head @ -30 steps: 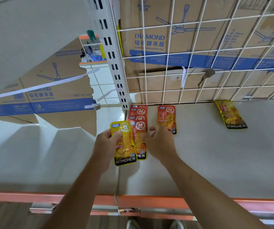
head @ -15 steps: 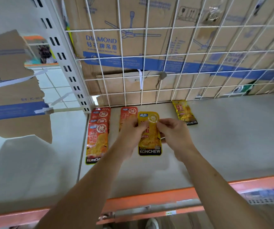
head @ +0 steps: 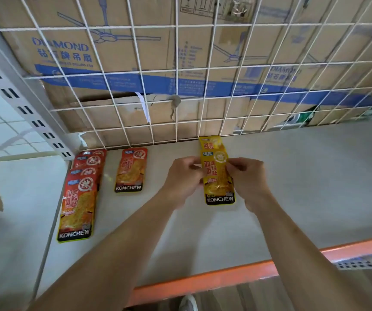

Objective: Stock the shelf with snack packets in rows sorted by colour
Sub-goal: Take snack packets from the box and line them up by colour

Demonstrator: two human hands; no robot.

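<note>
1. The left hand [head: 181,179] pinches the left edge of a yellow packet [head: 217,176], its fingers curled onto it.
2. The right hand [head: 249,181] pinches the packet's right edge the same way, so both hands grasp it.
3. The yellow packet lies lengthwise over the shelf [head: 292,187], its "KONCHEW" end toward the person. It may be resting on the surface or held just above it; the view does not settle this.
4. A second yellow packet [head: 209,142] shows behind its top end, close to the wire grid [head: 176,122] and largely covered.
5. To the left, a single red packet [head: 131,170] lies flat.
6. Further left, an overlapping row of red packets [head: 78,198] runs from the back toward the front.
7. Cardboard boxes [head: 113,52] stand behind the grid, and an orange rail [head: 203,281] edges the shelf front.
</note>
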